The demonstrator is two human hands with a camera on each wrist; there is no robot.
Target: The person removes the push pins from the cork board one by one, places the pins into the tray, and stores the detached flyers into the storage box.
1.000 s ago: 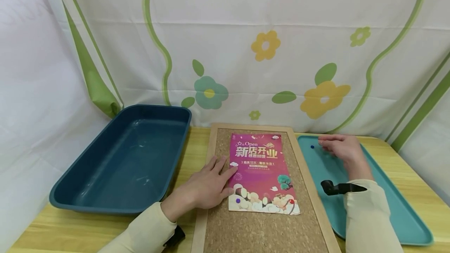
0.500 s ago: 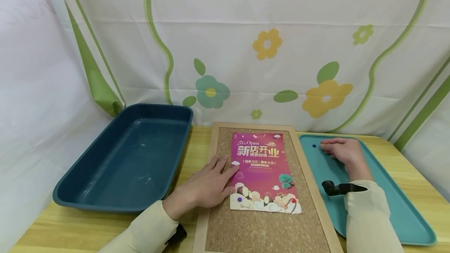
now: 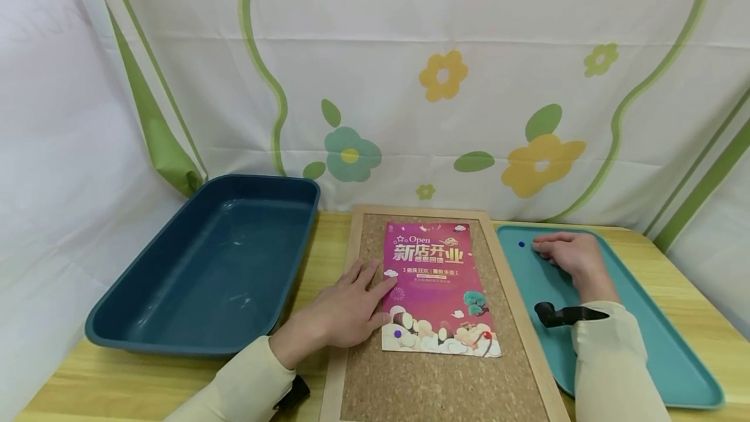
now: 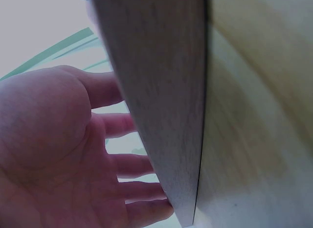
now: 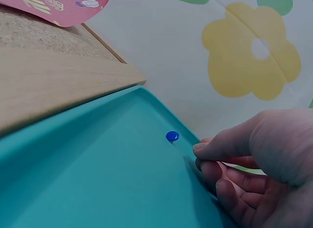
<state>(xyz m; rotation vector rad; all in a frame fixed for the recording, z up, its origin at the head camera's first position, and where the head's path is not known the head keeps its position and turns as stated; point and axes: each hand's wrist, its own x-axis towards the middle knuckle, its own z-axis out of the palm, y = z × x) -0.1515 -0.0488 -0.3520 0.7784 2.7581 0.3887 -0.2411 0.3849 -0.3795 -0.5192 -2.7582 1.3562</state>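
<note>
My left hand (image 3: 351,311) lies flat on the corkboard (image 3: 445,389), thumb and fingertips at the left edge of a purple-pink poster (image 3: 433,285). In the left wrist view its fingers (image 4: 132,164) extend behind the wooden frame (image 4: 161,91). A purple pushpin (image 3: 398,334) and a red pushpin (image 3: 486,336) show on the poster's lower part. Over the turquoise tray (image 3: 662,357), my right hand (image 3: 571,259) has thumb and fingers drawn together, beside a blue pushpin (image 5: 172,136). A dark spot (image 5: 198,163) shows at those fingertips; I cannot tell whether it is something held.
A deep dark-blue bin (image 3: 222,279) stands left of the corkboard on the wood-grain table (image 3: 111,383). Behind everything hangs a white curtain (image 3: 375,70) with flower prints. The tray lies along the board's right side.
My right hand's thumb and fingers have drawn together, and the hand has shifted slightly toward me. The left hand, poster and blue pushpin stay in place.
</note>
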